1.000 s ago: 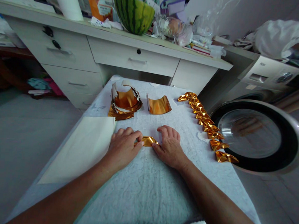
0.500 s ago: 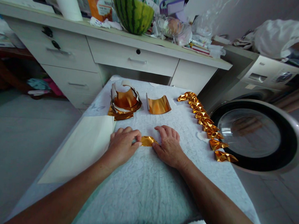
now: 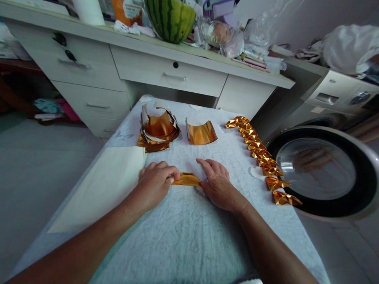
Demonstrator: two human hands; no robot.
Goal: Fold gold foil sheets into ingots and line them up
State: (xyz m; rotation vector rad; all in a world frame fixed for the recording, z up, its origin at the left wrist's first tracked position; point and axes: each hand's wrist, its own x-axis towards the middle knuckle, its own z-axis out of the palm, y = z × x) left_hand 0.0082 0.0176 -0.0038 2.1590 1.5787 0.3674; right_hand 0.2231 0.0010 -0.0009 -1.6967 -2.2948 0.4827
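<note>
Moved since earlier: right hand (image 3: 219, 183) slid rightward, baring more gold strip (image 3: 187, 179).
Grip: 2 hands; left hand (image 3: 156, 180) pinched the strip's left end, right thumb touched its right tip, fingers spread.
Strip: 1, shiny, flat-folded, frame centre.
Curled foil: 1 sheet (image 3: 201, 133), 1 stack (image 3: 160, 123), upper centre.
Crinkled foil pieces (image 3: 260, 152): 1 row, right, overlapping.
</note>
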